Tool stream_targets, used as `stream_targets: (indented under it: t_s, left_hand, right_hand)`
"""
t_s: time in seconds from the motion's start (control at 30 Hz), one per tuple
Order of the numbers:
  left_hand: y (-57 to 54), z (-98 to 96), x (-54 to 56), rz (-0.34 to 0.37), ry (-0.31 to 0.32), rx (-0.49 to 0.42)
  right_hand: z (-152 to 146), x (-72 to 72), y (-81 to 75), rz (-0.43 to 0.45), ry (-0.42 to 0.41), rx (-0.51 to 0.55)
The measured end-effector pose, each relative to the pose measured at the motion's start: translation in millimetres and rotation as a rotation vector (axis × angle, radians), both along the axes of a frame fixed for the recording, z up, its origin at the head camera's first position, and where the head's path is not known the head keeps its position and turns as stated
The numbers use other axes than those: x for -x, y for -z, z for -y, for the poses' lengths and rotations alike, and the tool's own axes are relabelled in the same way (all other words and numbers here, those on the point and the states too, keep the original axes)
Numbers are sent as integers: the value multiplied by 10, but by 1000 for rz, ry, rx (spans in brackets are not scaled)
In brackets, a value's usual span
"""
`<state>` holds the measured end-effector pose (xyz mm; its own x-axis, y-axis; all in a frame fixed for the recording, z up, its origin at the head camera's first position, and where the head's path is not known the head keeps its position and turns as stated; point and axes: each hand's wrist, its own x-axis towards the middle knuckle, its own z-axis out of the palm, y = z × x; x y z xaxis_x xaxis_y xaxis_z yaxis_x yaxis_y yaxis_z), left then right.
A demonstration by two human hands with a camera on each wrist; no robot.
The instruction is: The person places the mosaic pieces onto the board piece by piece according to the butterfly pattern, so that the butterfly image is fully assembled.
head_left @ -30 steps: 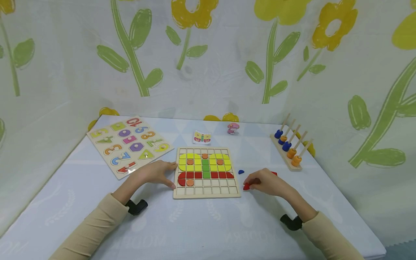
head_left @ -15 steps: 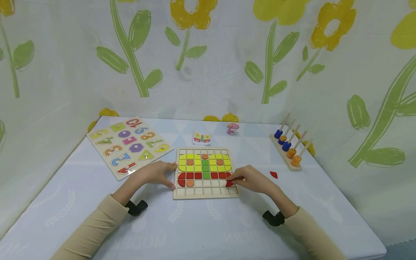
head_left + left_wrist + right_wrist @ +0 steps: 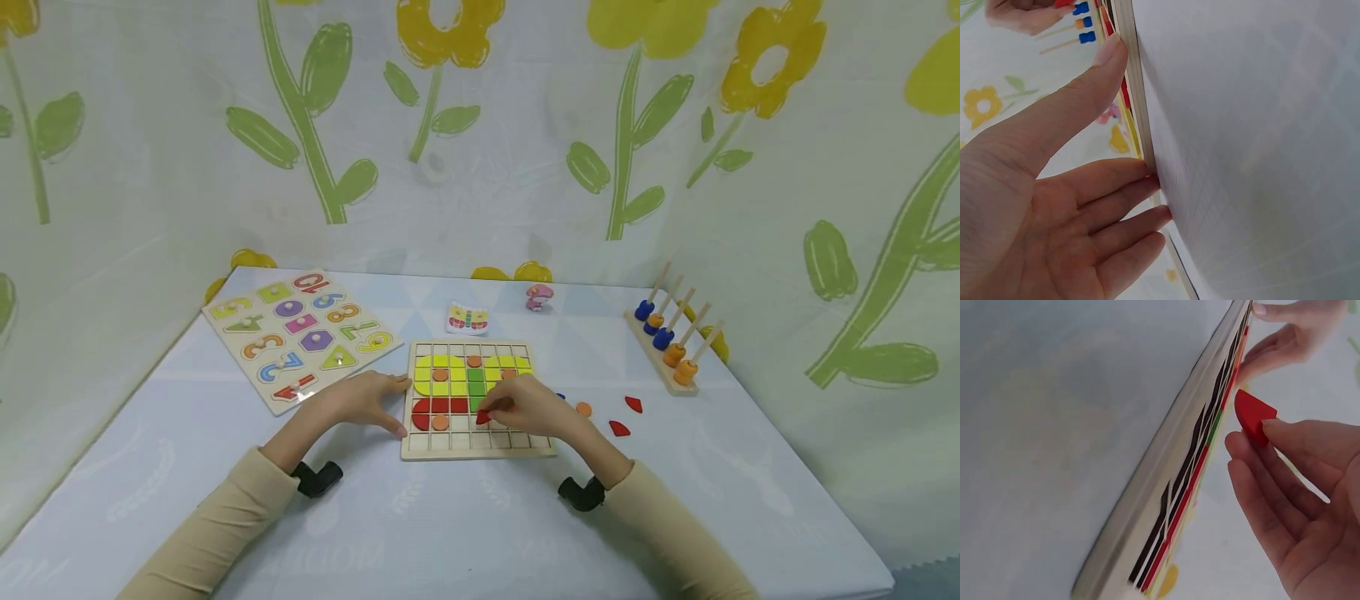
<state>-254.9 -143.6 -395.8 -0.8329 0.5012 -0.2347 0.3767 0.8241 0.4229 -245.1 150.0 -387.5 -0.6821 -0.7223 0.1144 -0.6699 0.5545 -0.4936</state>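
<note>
My right hand [image 3: 525, 407] pinches a red quarter-circle tile [image 3: 1255, 418] between thumb and fingertips, over the lower middle of the wooden grid board [image 3: 480, 454]. Yellow squares [image 3: 457, 388], a green column [image 3: 476, 379], a red row [image 3: 448, 405] and an orange disc [image 3: 440, 422] fill parts of the grid. My left hand [image 3: 366, 402] rests at the board's left edge, thumb and fingers spread along it; in the left wrist view the fingertips [image 3: 1161, 214] touch the edge. Part of the red row and the right yellow block are hidden behind my right hand.
Right of the board lie an orange disc [image 3: 583, 409], two red tiles [image 3: 619, 428] and a partly hidden blue piece [image 3: 561, 397]. A butterfly pattern card [image 3: 467, 318] and pink figurine [image 3: 538, 297] stand behind. A number puzzle [image 3: 300, 337] is at left, a peg stacker [image 3: 663, 350] at right.
My right hand has carried the red tile left from the table beside the board to over its middle, uncovering loose pieces at the right. My left hand has stayed put.
</note>
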Motion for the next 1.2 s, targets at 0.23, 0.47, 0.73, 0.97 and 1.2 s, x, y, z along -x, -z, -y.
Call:
stream_targets:
  t_s: [0.23,0.47,0.73,0.97,1.2]
  left_hand:
    - [-6,-3,-4,3,-1,-3]
    - [0,-1,-2,-7,12,3]
    - [-12,-1,-5,-5,16,-2]
    - [10,11,19,-11,19,6]
    - [14,11,25,-16,33,5]
  right_hand:
    - [202,28,22,-30,-12,2]
    - [339,28,10,36,51,-31]
    - [391,46,23,64,82,-55]
    - [412,59,37,88,57,-70]
    - [455,59,34,71,67,-123]
